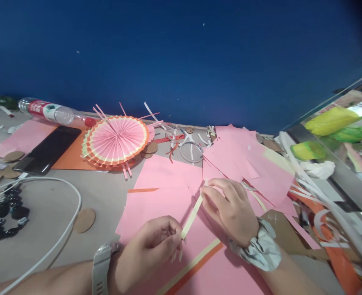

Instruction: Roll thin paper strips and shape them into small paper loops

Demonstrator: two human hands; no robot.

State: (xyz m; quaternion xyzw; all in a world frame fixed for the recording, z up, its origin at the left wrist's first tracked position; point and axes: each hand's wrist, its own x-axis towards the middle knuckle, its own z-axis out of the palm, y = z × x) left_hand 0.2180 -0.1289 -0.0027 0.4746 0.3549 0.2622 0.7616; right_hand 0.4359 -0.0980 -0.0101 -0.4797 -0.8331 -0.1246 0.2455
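Both my hands hold a narrow cream paper strip (193, 213) above a spread of pink paper sheets (165, 180). My left hand (151, 243), with a grey watch on the wrist, pinches the strip's near end. My right hand (230, 205), with a grey scrunchie on the wrist, pinches the far end. Another cream and orange strip (196, 262) lies on the pink sheet just under my hands.
A pleated pink and orange paper rosette (116, 141) sits at the back with a black phone (47, 149) and a lying plastic bottle (56, 112) to its left. A white cable (60, 233), black beads (8, 211), cardboard discs (84, 220), paper scraps and tape rings (191, 151) lie around. A glass case edge (325, 164) is at right.
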